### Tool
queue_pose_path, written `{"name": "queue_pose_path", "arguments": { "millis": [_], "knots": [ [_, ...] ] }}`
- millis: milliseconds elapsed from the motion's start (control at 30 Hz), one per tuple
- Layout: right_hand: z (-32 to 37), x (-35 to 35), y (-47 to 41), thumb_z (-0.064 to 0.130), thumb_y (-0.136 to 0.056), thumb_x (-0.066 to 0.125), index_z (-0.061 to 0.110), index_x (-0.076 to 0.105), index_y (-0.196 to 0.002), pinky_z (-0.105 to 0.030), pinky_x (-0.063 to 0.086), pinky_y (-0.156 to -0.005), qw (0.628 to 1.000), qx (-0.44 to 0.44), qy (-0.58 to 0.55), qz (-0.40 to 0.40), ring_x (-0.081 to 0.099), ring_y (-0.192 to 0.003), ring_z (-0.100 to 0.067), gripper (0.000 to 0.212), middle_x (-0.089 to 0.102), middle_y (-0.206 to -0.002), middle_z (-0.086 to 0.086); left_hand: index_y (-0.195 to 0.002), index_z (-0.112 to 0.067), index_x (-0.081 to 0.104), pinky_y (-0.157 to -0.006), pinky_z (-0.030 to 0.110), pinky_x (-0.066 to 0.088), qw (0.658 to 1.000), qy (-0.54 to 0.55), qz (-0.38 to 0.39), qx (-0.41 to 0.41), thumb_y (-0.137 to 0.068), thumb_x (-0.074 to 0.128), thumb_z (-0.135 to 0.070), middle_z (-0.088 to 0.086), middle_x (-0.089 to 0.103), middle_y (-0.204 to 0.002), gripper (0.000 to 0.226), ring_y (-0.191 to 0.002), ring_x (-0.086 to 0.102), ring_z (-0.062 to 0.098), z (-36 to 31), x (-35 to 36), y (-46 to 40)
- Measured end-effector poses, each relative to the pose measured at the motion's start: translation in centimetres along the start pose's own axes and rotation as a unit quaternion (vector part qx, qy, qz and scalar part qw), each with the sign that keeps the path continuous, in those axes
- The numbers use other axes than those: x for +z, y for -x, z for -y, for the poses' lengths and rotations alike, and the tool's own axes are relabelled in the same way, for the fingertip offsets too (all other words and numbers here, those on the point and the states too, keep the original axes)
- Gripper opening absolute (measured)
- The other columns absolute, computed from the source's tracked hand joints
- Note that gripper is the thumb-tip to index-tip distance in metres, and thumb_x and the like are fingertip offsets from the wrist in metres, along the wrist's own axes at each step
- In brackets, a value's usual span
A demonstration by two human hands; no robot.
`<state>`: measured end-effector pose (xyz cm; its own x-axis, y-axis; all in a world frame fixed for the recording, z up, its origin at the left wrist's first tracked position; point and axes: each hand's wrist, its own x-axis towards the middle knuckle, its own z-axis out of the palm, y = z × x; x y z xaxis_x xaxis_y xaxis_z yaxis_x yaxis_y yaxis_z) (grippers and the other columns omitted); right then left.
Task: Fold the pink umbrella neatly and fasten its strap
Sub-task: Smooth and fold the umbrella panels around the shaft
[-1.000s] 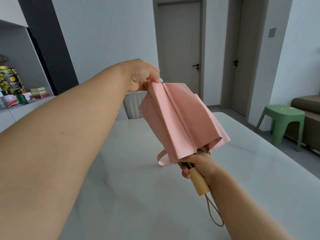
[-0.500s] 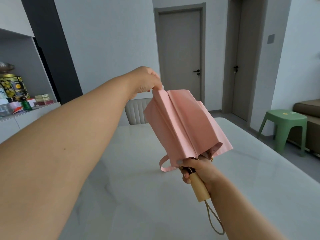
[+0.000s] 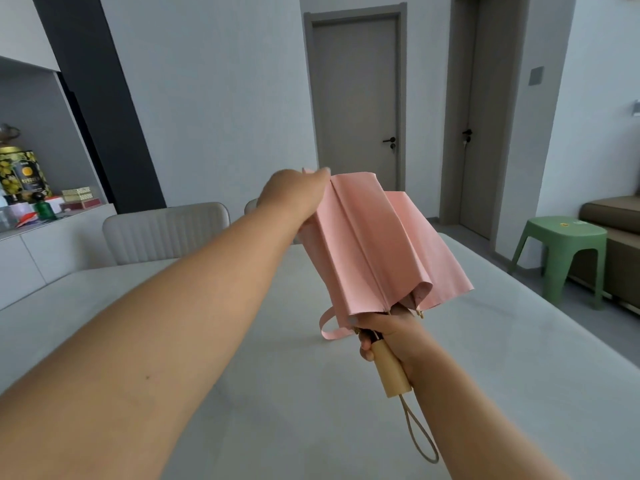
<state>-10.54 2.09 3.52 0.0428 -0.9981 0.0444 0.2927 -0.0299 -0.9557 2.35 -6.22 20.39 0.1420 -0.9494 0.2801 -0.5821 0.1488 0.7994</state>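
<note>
Presently right hand [image 3: 391, 336] grips the pale wooden handle [image 3: 393, 370], steadying the collapsed pink fabric umbrella [image 3: 374, 247]; left hand [image 3: 294, 197] pinches its far tip, tensioning pleats; pink strap [image 3: 329, 325] dangles unfastened.

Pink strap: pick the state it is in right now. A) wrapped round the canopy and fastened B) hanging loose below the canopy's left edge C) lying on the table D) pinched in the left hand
B: the pink strap dangles unfastened from the pink umbrella, just left of the right hand gripping the wooden handle.
</note>
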Motion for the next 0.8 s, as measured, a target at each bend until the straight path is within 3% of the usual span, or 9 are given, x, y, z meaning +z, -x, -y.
{"name": "queue_pose_path", "arguments": {
  "millis": [33, 100, 233, 400, 467, 567, 700, 733, 800],
  "knots": [
    [0.0, 0.0, 0.1, 0.006, -0.056, 0.077, -0.006, 0.059, -0.098, -0.027, 0.041, -0.043, 1.0, -0.002, 0.0, 0.004, 0.045, -0.041, -0.019, 0.047, 0.059, -0.058, -0.01, -0.075, -0.013, 0.057, -0.077, 0.03, 0.053, 0.999, -0.032, -0.016, 0.007, -0.081, 0.05, -0.035, 0.004, 0.063, -0.07, 0.024, -0.075, 0.067, 0.026, 0.6, 0.4, 0.2],
    [0.2, -0.1, 0.2, 0.006, -0.054, 0.079, -0.004, 0.056, -0.103, -0.027, 0.04, -0.043, 1.0, -0.009, -0.011, 0.014, 0.045, -0.042, -0.019, 0.055, 0.061, -0.06, -0.01, -0.083, -0.01, 0.056, -0.07, 0.028, 0.043, 0.995, -0.077, -0.056, 0.016, -0.092, 0.047, -0.023, 0.004, 0.057, -0.073, 0.018, -0.081, 0.061, 0.028, 1.7, 0.9, 0.1],
    [0.6, -0.3, 0.4, 0.002, -0.059, 0.077, 0.002, 0.055, -0.089, -0.024, 0.037, -0.041, 0.992, -0.005, -0.08, 0.101, 0.042, -0.043, -0.014, 0.038, 0.065, -0.073, -0.014, -0.094, -0.004, 0.059, -0.068, 0.031, 0.034, 0.99, -0.065, -0.118, 0.051, -0.103, 0.04, -0.037, 0.014, 0.06, -0.091, 0.039, -0.089, 0.058, 0.032, 3.9, 1.5, -0.1],
    [0.6, -0.1, 0.7, 0.027, -0.041, 0.096, 0.002, 0.053, -0.093, -0.02, 0.039, -0.035, 0.96, 0.022, -0.197, 0.2, 0.044, -0.04, -0.011, 0.072, 0.059, -0.072, -0.012, -0.087, -0.007, 0.053, -0.07, 0.031, 0.036, 0.983, 0.002, -0.171, 0.063, -0.105, 0.029, -0.04, 0.019, 0.062, -0.111, 0.045, -0.094, 0.06, 0.035, 5.7, 1.9, -0.5],
    [0.7, 0.1, 0.7, 0.029, -0.044, 0.095, 0.005, 0.048, -0.102, -0.02, 0.039, -0.035, 0.955, 0.034, -0.23, 0.186, 0.043, -0.038, -0.013, 0.078, 0.057, -0.072, -0.013, -0.083, -0.008, 0.049, -0.07, 0.031, 0.035, 0.981, 0.006, -0.181, 0.069, -0.105, 0.027, -0.04, 0.017, 0.062, -0.106, 0.045, -0.086, 0.057, 0.032, 5.8, 2.0, -0.4],
    [0.8, 0.4, 0.7, 0.018, -0.063, 0.081, 0.003, 0.048, -0.102, -0.02, 0.036, -0.035, 0.976, 0.029, -0.176, 0.127, 0.04, -0.037, -0.013, 0.054, 0.058, -0.07, -0.014, -0.086, -0.01, 0.046, -0.068, 0.03, 0.033, 0.986, 0.0, -0.16, 0.053, -0.105, 0.03, -0.034, 0.009, 0.057, -0.093, 0.035, -0.08, 0.049, 0.026, 5.8, 2.5, -0.1],
    [0.8, 0.6, 0.6, 0.011, -0.073, 0.073, 0.001, 0.053, -0.1, -0.024, 0.038, -0.039, 0.989, 0.014, -0.132, 0.059, 0.042, -0.041, -0.017, 0.035, 0.055, -0.081, -0.02, -0.115, -0.003, 0.044, -0.088, 0.043, 0.048, 0.99, -0.017, -0.139, -0.01, -0.096, 0.045, -0.024, 0.013, 0.055, -0.122, 0.028, -0.106, 0.057, 0.035, 5.0, 2.2, -0.1],
    [0.9, 0.6, 0.6, 0.011, -0.076, 0.073, 0.0, 0.054, -0.101, -0.025, 0.039, -0.04, 0.993, 0.013, -0.11, 0.04, 0.043, -0.043, -0.017, 0.033, 0.057, -0.081, -0.02, -0.118, -0.003, 0.045, -0.09, 0.043, 0.048, 0.984, -0.049, -0.17, 0.005, -0.093, 0.047, -0.016, 0.015, 0.051, -0.126, 0.029, -0.111, 0.054, 0.036, 4.5, 2.1, 0.2],
    [1.0, 0.5, 0.6, 0.009, -0.081, 0.07, 0.0, 0.055, -0.102, -0.027, 0.041, -0.042, 0.997, 0.005, -0.072, 0.004, 0.044, -0.044, -0.018, 0.028, 0.061, -0.076, -0.016, -0.115, -0.002, 0.051, -0.089, 0.04, 0.043, 0.952, -0.078, -0.258, 0.141, -0.087, 0.046, 0.0, 0.018, 0.052, -0.123, 0.029, -0.112, 0.05, 0.037, 3.7, 2.4, 1.8]
  ]
}}
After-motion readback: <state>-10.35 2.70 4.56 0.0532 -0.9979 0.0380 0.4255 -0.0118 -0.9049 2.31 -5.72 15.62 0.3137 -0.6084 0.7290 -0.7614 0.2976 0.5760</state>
